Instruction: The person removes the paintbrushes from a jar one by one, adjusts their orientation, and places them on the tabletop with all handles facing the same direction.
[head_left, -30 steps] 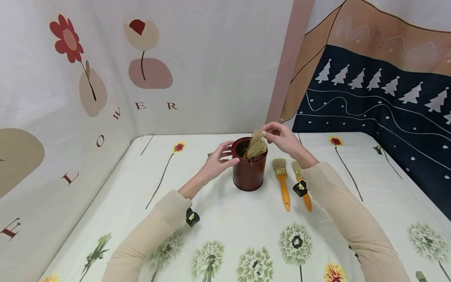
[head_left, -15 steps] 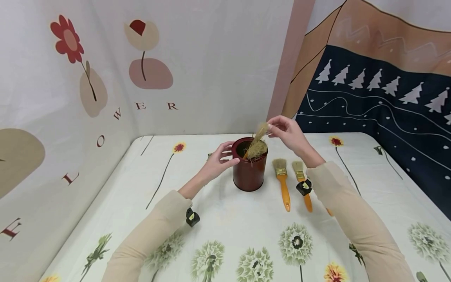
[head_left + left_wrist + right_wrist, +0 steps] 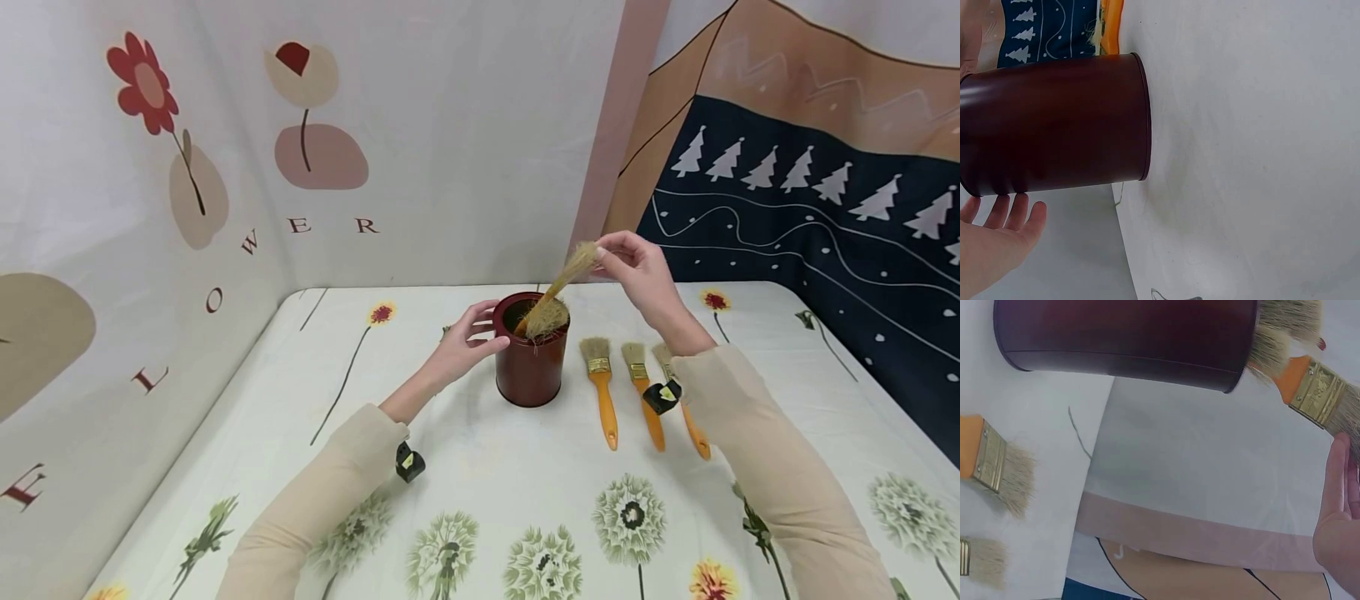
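A dark red metal can (image 3: pixel 528 371) stands upright on the table. My left hand (image 3: pixel 465 340) rests against its left side with fingers spread; in the left wrist view several fingertips of that hand (image 3: pixel 991 247) touch the can wall. Above the rim, my right hand (image 3: pixel 639 273) pinches the bristles of a paintbrush (image 3: pixel 573 265), which leans out of the can. Its orange handle end and metal ferrule show in the right wrist view, where the brush (image 3: pixel 1319 392) is partly out; the lower handle is hidden inside. Other pale bristles (image 3: pixel 549 319) stick up at the can's right rim.
Right of the can lie three paintbrushes with orange handles: a left one (image 3: pixel 603 392), a middle one (image 3: pixel 647 404) and a right one (image 3: pixel 695 429), partly behind the right sleeve. A flower-print cloth covers the table; printed cloth walls (image 3: pixel 450 150) rise behind and left.
My right hand has moved up and to the right, drawing the paintbrush further out of the can. The left hand and can have stayed put. A third brush on the table has come into sight.
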Demonstrator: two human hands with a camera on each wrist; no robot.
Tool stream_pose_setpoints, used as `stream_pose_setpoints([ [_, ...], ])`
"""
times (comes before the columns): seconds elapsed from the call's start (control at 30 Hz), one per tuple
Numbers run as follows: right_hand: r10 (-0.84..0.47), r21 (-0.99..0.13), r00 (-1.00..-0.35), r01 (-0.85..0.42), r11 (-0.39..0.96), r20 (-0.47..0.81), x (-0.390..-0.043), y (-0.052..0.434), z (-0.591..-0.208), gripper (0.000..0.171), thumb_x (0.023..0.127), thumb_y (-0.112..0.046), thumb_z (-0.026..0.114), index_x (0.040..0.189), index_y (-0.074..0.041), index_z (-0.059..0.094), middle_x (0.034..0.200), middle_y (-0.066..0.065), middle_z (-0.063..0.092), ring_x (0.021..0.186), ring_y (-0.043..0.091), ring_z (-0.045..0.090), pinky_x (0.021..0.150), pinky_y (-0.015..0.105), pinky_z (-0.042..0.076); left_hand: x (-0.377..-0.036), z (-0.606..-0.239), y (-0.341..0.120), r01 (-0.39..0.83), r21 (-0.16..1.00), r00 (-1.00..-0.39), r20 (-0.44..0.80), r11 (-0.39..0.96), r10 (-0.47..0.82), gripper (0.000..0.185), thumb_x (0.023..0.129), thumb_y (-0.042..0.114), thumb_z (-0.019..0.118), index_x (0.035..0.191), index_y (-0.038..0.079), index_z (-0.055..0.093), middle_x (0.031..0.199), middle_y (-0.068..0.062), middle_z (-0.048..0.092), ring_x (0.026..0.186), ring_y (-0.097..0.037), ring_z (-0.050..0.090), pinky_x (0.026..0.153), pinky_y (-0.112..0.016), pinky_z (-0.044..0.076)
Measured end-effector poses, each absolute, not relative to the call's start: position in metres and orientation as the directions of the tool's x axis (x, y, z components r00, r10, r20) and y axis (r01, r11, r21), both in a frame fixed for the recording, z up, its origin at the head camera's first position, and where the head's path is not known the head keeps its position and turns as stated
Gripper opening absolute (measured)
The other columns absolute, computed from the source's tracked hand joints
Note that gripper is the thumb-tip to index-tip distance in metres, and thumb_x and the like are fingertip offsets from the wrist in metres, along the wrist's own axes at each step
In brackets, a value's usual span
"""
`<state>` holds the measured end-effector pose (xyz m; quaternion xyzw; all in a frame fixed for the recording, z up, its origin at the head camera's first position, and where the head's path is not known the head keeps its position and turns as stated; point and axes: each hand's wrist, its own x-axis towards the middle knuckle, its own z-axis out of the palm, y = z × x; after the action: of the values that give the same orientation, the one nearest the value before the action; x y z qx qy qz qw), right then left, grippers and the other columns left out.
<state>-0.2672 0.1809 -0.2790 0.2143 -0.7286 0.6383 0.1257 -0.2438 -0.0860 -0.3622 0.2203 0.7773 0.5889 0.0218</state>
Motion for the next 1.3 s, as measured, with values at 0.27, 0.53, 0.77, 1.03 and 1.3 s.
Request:
stream_pose_setpoints([
  [0.27, -0.071, -0.87, -0.867, -0.493, -0.012, 0.493, -0.262, 0.193, -0.268, 0.01, 0.088, -0.011, 0.054, 0.095, -0.005, 0.056, 0.093, 0.008, 0.056, 0.085, 0.016, 0.056, 0.069, 0.022, 0.049, -0.245, -0.363, -0.086, 0.32, 0.928, -0.899, 0.234, 0.191, 0.371, 0.058, 0.082, 0.023, 0.064, 0.132, 0.017, 0.035, 0.125, -0.005, 0.043, 0.11, -0.017, 0.044, 0.088, -0.031, 0.041],
  [0.53, -0.012, -0.844, -0.847, -0.529, -0.084, 0.532, -0.259, 0.204, -0.257, 0.006, 0.088, -0.006, 0.053, 0.094, -0.004, 0.055, 0.092, 0.009, 0.056, 0.082, 0.015, 0.055, 0.063, 0.021, 0.05, -0.246, -0.362, -0.085, 0.318, 0.928, -0.9, 0.231, 0.195, 0.37, 0.058, 0.082, 0.022, 0.064, 0.132, 0.017, 0.035, 0.125, -0.006, 0.042, 0.111, -0.019, 0.044, 0.088, -0.031, 0.041],
  [0.77, 0.057, -0.824, -0.84, -0.541, -0.168, 0.54, -0.256, 0.215, -0.25, 0.007, 0.088, -0.005, 0.053, 0.094, -0.002, 0.055, 0.093, 0.011, 0.055, 0.082, 0.018, 0.055, 0.064, 0.021, 0.05, -0.246, -0.363, -0.085, 0.315, 0.929, -0.901, 0.227, 0.196, 0.37, 0.058, 0.082, 0.024, 0.064, 0.133, 0.018, 0.035, 0.125, -0.005, 0.042, 0.111, -0.018, 0.044, 0.087, -0.03, 0.041],
  [1.03, 0.143, -0.827, -0.849, -0.528, -0.194, 0.508, -0.252, 0.229, -0.246, 0.012, 0.085, -0.009, 0.057, 0.095, -0.002, 0.055, 0.095, 0.011, 0.055, 0.085, 0.019, 0.055, 0.066, 0.022, 0.05, -0.244, -0.361, -0.086, 0.309, 0.931, -0.9, 0.221, 0.194, 0.375, 0.059, 0.083, 0.021, 0.063, 0.133, 0.015, 0.034, 0.126, -0.007, 0.041, 0.112, -0.02, 0.043, 0.088, -0.03, 0.041],
  [1.3, 0.156, -0.829, -0.849, -0.527, -0.187, 0.504, -0.248, 0.245, -0.248, 0.013, 0.085, -0.01, 0.057, 0.094, -0.002, 0.055, 0.09, 0.01, 0.058, 0.073, 0.016, 0.056, 0.064, 0.02, 0.05, -0.233, -0.346, -0.085, 0.303, 0.937, -0.894, 0.216, 0.173, 0.393, 0.06, 0.084, 0.015, 0.062, 0.134, 0.005, 0.031, 0.127, -0.015, 0.04, 0.114, -0.028, 0.041, 0.09, -0.036, 0.039],
])
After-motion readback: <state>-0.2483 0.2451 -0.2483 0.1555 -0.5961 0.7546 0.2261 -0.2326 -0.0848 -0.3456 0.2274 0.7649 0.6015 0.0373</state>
